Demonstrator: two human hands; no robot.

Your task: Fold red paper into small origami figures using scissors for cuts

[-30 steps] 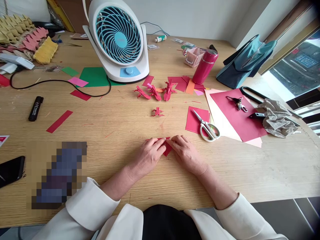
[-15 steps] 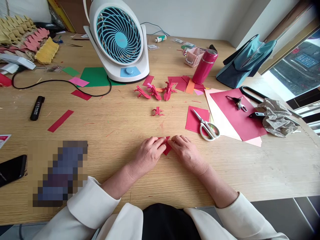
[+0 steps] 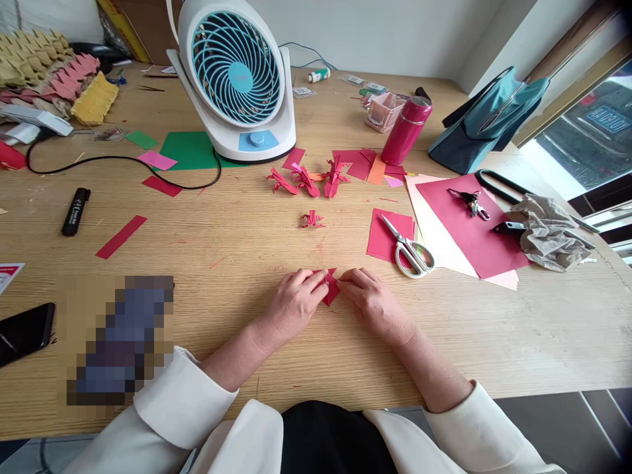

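A small folded piece of red paper (image 3: 330,289) lies flat on the wooden table (image 3: 276,250) in front of me. My left hand (image 3: 295,306) presses on its left side, fingers over the paper. From the right, the fingertips of my right hand (image 3: 372,299) pinch its edge. Most of the paper is hidden under my fingers. A tiny folded red paper figure (image 3: 311,220) sits just beyond my hands, and three larger red folded figures (image 3: 306,180) lie further back.
Scissors (image 3: 409,249) rest on a red square to the right, beside large red and cream sheets (image 3: 469,227) with keys. A desk fan (image 3: 236,79), red bottle (image 3: 407,130), teal bag (image 3: 486,118), black marker (image 3: 75,211), phone (image 3: 24,332) and paper scraps surround me.
My right hand has slid slightly to the right, uncovering a bit more of the red paper. The left hand stays put.
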